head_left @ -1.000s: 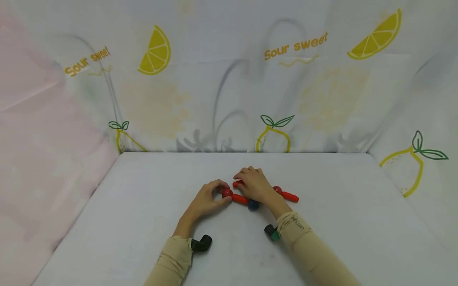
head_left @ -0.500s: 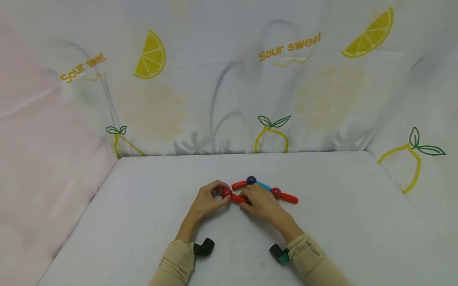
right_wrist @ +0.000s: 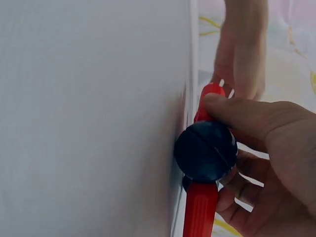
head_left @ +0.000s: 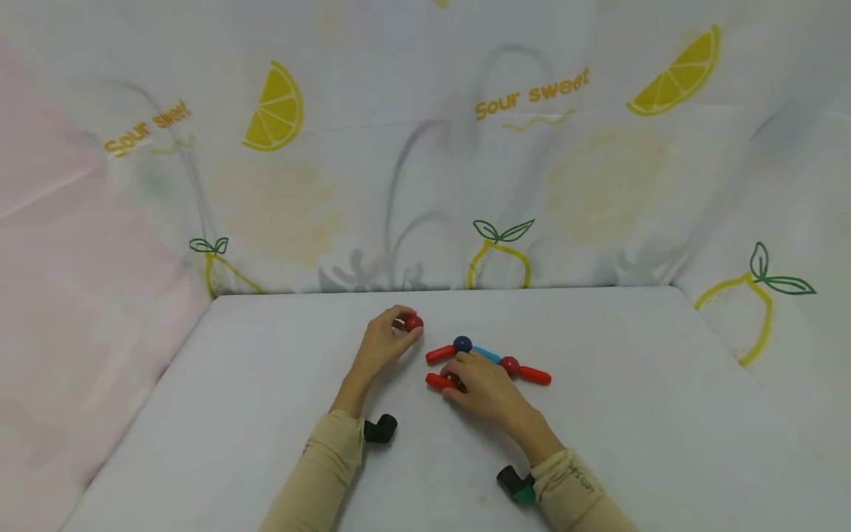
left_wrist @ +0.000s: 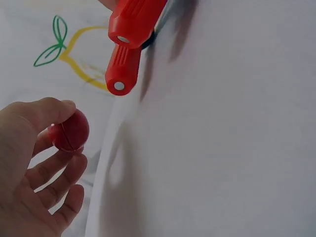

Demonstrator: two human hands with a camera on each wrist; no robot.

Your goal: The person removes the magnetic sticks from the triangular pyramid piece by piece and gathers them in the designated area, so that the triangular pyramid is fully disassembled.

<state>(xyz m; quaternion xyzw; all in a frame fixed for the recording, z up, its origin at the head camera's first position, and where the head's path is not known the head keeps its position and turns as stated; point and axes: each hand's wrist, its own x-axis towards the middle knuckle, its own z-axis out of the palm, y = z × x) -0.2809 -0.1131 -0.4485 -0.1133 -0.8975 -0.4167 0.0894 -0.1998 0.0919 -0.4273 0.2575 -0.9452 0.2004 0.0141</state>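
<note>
In the head view my left hand [head_left: 384,341] pinches a red ball [head_left: 414,324] between thumb and fingertips, up and left of the other pieces. My right hand [head_left: 488,388] grips a red magnetic rod [head_left: 439,381] whose free end points left. The right wrist view has thumb and fingers on that rod [right_wrist: 211,91], beside a dark blue ball [right_wrist: 206,152] joined to it; another red rod [right_wrist: 200,210] meets the ball's other side. Behind lies a chain: red rod [head_left: 439,355], dark blue ball [head_left: 462,344], light blue rod [head_left: 487,355], red ball [head_left: 510,366], red rod [head_left: 535,375].
The pieces lie on a white table [head_left: 279,369] that ends at a cloth backdrop [head_left: 372,185] printed with lemons. Black wrist cameras stick out beside the left cuff [head_left: 380,428] and the right cuff [head_left: 515,485].
My left hand has pulled the red ball off the rod's end and moved it up and away. My right hand has come down from the rear chain onto the front red rod and dark blue ball.
</note>
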